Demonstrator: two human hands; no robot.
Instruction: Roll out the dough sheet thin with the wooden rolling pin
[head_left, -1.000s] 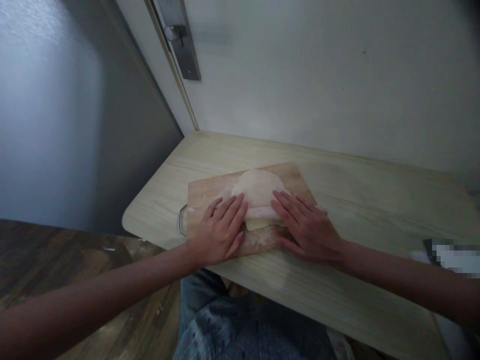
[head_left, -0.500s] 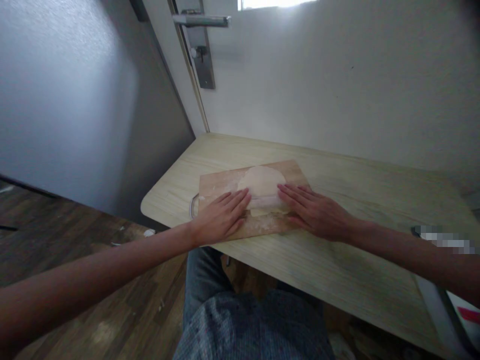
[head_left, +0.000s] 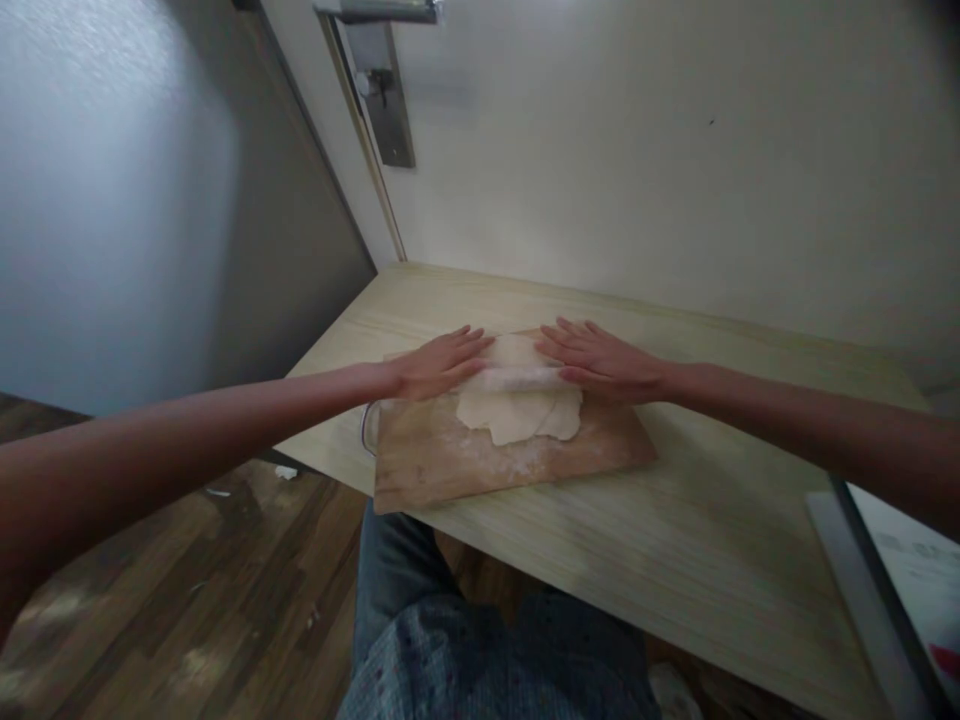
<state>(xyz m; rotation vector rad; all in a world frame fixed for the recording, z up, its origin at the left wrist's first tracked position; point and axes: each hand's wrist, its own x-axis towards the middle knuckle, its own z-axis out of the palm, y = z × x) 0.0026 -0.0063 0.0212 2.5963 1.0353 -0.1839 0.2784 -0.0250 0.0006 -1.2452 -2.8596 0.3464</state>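
A pale sheet of dough with a ragged near edge lies on a floured wooden cutting board. Across the dough rests a light rolling pin, its ends covered by my hands. My left hand is flat on the pin's left end, fingers stretched forward. On the right end, my right hand presses palm down with its fingers extended and slightly spread. Neither hand wraps round the pin. Part of the dough shows beyond the pin, between my fingertips.
The board stands on a light wooden table, against a white door with a metal lock plate. A metal handle sticks out at the board's left. A dark-edged white object is at the table's right. White scraps lie on the floor.
Both hands have pushed forward with the rolling pin, away from my body, uncovering more dough on the near side. The board sits closer to the table's front edge, and the view has shifted slightly.
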